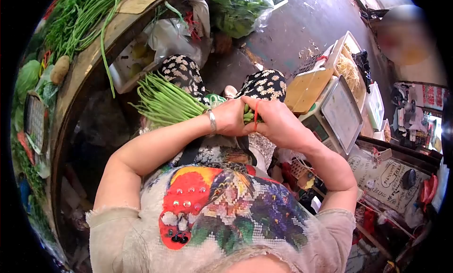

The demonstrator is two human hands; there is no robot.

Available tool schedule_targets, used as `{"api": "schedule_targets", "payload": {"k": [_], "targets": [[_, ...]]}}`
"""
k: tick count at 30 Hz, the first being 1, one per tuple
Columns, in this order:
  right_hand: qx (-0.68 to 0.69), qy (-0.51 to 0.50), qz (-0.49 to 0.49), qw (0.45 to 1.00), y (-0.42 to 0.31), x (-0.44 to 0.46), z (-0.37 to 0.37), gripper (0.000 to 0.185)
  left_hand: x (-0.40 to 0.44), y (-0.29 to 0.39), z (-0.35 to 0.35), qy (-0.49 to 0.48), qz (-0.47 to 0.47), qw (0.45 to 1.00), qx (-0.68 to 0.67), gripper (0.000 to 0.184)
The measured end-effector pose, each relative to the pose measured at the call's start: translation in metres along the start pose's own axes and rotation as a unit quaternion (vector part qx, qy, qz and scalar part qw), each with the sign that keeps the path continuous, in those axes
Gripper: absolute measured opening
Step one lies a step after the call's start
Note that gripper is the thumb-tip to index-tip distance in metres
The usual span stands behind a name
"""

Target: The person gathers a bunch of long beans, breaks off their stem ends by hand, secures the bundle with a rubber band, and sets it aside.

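A bunch of long green beans (171,99) lies across my lap, its thin tips fanned out to the left. My left hand (228,117), with a silver bracelet at the wrist, is closed around the bunch near its right end. A few short bean ends (248,115) show between my two hands. My right hand (278,123) meets the left there, fingers bent and pressed in. A thin red band (255,114), like a rubber band, is stretched upright at its fingers; whether it also circles the beans is hidden.
Left, a curved wooden counter (78,91) bears greens and more long beans (92,25). Right stand a scale (340,115), a cutting board (309,90) and a crate of pale sprouts (348,68). Bagged leafy greens (240,11) sit on the floor ahead.
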State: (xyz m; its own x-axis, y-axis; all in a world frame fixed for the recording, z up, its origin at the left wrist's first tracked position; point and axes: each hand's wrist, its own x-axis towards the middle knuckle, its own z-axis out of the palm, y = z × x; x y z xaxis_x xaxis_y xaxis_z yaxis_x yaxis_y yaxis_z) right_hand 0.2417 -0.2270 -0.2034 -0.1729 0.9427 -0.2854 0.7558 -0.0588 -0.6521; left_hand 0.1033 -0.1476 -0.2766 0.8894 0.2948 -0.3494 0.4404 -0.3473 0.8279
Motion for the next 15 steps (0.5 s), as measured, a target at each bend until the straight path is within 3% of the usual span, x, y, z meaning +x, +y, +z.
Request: {"api": "schedule_targets", "payload": {"k": [3,6,15], "targets": [[-0.016,-0.074,0.052,0.996,0.006,0.002,-0.002,0.042,0.011,-0.014,0.014,0.009,0.008,0.999,0.048,0.033],[-0.047,-0.084,0.050,0.994,0.009,0.001,-0.004,0.033,0.022,-0.029,0.031,-0.014,0.032,0.998,0.048,0.028],[-0.101,-0.107,-0.001,0.989,0.012,0.011,-0.008,0.021,0.022,-0.038,0.038,-0.017,0.082,0.995,0.047,0.034]]}}
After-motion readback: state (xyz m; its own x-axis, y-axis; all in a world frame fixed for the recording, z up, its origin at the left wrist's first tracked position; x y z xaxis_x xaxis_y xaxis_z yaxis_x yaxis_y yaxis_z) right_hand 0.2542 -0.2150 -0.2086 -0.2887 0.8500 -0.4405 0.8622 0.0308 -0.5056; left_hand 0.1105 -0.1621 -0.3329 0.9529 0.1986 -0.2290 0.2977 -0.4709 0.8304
